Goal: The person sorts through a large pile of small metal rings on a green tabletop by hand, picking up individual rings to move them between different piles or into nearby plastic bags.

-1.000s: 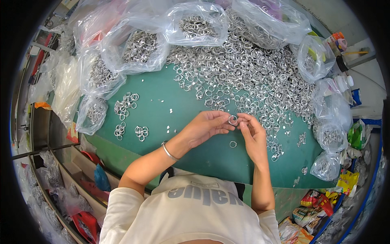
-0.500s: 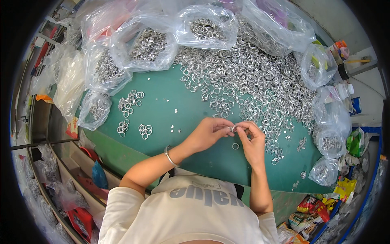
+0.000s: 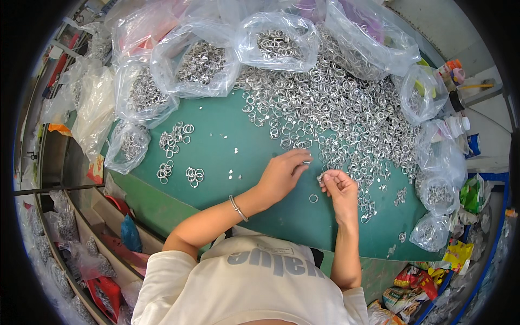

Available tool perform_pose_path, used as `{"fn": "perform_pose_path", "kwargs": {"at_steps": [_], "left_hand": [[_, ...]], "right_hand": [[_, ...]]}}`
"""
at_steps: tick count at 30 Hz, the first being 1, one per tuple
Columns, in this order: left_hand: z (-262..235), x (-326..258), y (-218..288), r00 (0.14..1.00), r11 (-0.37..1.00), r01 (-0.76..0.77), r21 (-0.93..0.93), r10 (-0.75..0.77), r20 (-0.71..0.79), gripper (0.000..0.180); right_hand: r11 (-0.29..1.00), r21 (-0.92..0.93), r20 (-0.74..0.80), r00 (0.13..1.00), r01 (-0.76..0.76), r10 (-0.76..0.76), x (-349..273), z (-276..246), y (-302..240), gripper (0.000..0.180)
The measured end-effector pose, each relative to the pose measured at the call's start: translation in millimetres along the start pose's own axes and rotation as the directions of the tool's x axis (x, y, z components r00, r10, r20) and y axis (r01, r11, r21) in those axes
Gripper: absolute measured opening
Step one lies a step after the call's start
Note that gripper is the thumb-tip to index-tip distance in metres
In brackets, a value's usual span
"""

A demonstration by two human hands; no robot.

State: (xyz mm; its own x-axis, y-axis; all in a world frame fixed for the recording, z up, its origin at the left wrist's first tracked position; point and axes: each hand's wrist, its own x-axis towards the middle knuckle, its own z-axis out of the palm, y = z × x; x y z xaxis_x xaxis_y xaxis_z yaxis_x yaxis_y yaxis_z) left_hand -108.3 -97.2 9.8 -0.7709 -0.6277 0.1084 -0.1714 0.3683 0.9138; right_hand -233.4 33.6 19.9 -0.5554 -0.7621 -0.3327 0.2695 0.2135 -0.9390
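Toward the surface's (image 3: 292, 222) near edge, piece-by-piece handling seems in hand: the right hand (image 3: 340, 189) pinches a small silver piece (image 3: 320, 177); whether the left hand (image 3: 280, 174) grips, I cannot tell. A loose ring (image 3: 313, 199) lies nearer that edge. The next move calls for fingertip precision; mostly bare room opens leftward, the ring pile (image 3: 336, 97) crowding the far side.

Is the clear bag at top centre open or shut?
Open: the clear bag has a gaping mouth, with metal rings visible inside.
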Motion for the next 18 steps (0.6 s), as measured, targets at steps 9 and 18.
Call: {"fn": "perform_pose_path", "kwargs": {"at_steps": [9,18], "left_hand": [[-15.6,-26.7,4.6,0.901,0.834,0.401,-0.378,-0.286,0.326,0.016],[-145.7,-101.4,-24.1,0.825,0.898,0.308,0.315,-0.087,-0.558,0.012]], "right_hand": [[0.998,-0.022,0.039,0.997,0.065,-0.064,-9.8,22.5,10.5,0.011],[0.228,-0.924,0.125,0.807,0.306,-0.577,34.8,-4.1,1.5,0.05]]}}
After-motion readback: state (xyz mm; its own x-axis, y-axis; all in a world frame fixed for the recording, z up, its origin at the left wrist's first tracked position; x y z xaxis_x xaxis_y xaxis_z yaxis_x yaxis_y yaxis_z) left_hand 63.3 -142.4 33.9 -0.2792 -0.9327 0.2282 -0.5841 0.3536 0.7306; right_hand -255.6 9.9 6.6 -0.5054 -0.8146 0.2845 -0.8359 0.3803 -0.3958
